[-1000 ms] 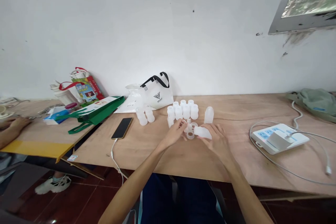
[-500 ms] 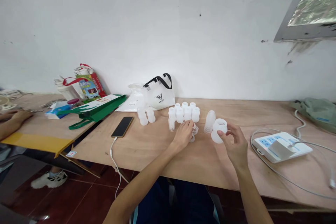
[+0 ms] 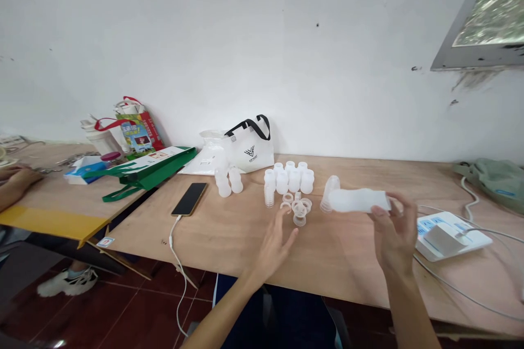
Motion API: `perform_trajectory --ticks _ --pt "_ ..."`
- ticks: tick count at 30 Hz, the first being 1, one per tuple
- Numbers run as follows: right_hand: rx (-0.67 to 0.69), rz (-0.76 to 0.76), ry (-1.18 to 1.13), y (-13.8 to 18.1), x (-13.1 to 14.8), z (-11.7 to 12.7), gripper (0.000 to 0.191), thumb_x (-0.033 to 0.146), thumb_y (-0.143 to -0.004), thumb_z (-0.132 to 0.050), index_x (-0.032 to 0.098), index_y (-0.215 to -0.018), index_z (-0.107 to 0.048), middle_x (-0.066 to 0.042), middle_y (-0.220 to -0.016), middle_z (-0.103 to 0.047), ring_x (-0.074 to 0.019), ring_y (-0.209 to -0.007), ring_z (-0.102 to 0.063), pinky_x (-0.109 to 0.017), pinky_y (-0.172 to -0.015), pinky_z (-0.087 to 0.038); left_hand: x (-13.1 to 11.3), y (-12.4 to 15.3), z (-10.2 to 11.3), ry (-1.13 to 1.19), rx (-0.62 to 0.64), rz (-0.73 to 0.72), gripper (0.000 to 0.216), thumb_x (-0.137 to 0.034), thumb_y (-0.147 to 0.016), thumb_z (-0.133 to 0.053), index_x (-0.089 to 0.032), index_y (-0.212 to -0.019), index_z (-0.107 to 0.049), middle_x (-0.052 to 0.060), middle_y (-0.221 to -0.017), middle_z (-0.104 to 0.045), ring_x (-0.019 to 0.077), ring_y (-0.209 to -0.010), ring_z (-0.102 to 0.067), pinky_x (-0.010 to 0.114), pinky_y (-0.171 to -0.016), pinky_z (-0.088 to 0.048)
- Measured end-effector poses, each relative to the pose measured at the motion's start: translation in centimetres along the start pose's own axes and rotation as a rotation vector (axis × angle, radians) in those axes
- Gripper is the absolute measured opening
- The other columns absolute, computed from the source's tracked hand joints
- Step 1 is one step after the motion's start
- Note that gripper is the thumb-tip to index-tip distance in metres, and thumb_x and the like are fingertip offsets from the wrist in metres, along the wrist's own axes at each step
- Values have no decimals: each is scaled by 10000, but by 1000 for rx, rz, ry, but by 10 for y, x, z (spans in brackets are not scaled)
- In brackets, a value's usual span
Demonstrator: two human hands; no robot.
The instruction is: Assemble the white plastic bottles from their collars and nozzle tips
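My right hand (image 3: 393,234) is closed on a translucent white plastic bottle (image 3: 357,200), held on its side above the plywood table (image 3: 327,251) with its neck pointing left. My left hand (image 3: 275,244) hovers open, fingers spread, just in front of a small heap of clear plastic rings (image 3: 297,208). Behind the rings stands a cluster of several small white bottles (image 3: 289,179). A stack of clear cups (image 3: 329,193) stands just left of the held bottle. Two more small bottles (image 3: 229,181) stand further left.
A black phone (image 3: 189,199) on a white cable lies at the left. A white tote bag (image 3: 249,146) and a green bag (image 3: 143,170) sit at the back. A white power strip (image 3: 450,232) with cables lies at the right, a green cloth (image 3: 497,179) beyond it. Another person's hand (image 3: 16,179) rests on the far-left table.
My right hand has lifted the bottle and turned it on its side, moving right. My left hand has drawn back from the rings toward me and opened.
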State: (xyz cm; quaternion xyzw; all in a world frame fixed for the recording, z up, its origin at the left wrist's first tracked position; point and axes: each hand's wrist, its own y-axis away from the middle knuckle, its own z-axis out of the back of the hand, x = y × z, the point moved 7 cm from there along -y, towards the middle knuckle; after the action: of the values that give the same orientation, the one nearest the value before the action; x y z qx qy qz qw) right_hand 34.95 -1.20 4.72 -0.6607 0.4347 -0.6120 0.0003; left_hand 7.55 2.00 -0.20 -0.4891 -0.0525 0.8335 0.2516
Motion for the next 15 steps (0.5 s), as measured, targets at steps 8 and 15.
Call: perform_trajectory --ticks 8,15 --pt "89 -59 273 -114 -61 -3 587 578 -675 -866 243 -1076 -599 -54 -949 -729 -245 -784 -716 -460 -810 -587 44 16 70 54 -313 252 486 -486 -989 -549 -280 -1408 -415 131 -1400 -540 284 -1241 -592 443 -989 -519" --pt "561 -269 325 -122 -140 -68 580 579 -609 -864 218 -1012 -656 -116 -1037 -768 -300 -924 -730 -472 -835 -586 79 -14 142 -233 -616 151 598 -377 -934 -595 -202 -1436 -321 170 -1480 -411 327 -1426 -392 506 -1184 -357"
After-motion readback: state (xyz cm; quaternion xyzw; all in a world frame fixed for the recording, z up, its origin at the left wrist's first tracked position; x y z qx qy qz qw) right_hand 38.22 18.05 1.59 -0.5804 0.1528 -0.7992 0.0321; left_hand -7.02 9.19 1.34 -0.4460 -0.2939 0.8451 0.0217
